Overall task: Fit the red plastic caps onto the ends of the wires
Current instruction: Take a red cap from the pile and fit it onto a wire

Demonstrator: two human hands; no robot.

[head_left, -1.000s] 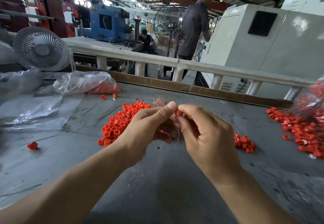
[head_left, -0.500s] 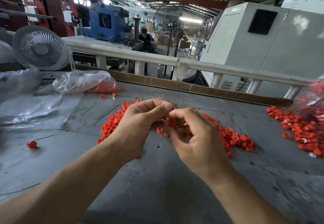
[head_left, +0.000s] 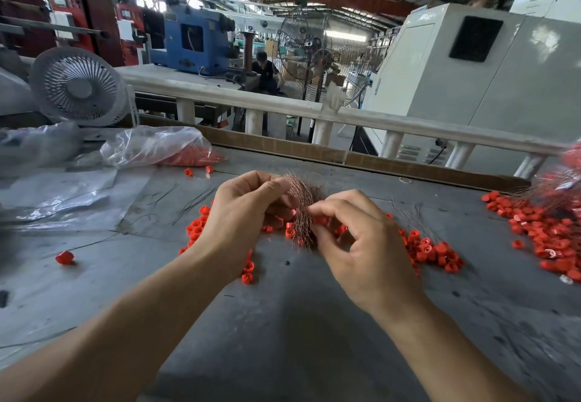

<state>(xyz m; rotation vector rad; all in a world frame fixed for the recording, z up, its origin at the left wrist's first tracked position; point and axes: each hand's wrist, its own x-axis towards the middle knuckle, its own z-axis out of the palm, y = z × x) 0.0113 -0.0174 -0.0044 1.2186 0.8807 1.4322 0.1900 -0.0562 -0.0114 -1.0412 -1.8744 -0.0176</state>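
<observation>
Both hands dropped nearer the caps (head_left: 434,250); left hand (head_left: 248,213) grips wires (head_left: 301,209), right hand (head_left: 355,238) pinching at bundle w/ thumb & forefinger, prob. picking one wire—next needs a cap.

We watch the hands come down from where they were a second ago, raised with a red cap pinched at the fingertips. Now the left hand (head_left: 248,213) sits lower over the bench (head_left: 283,323), and the bundle of copper wires (head_left: 301,209) it grips shows far more plainly, fanned out between thumb and fingers. The right hand (head_left: 364,244) opens away from the left; its thumb and forefinger now pinch at the side of the wires. The red caps (head_left: 430,249) behind the right hand, hidden a second ago, are in sight again. In the background, the person standing by the white machine (head_left: 471,71) is gone.
</observation>
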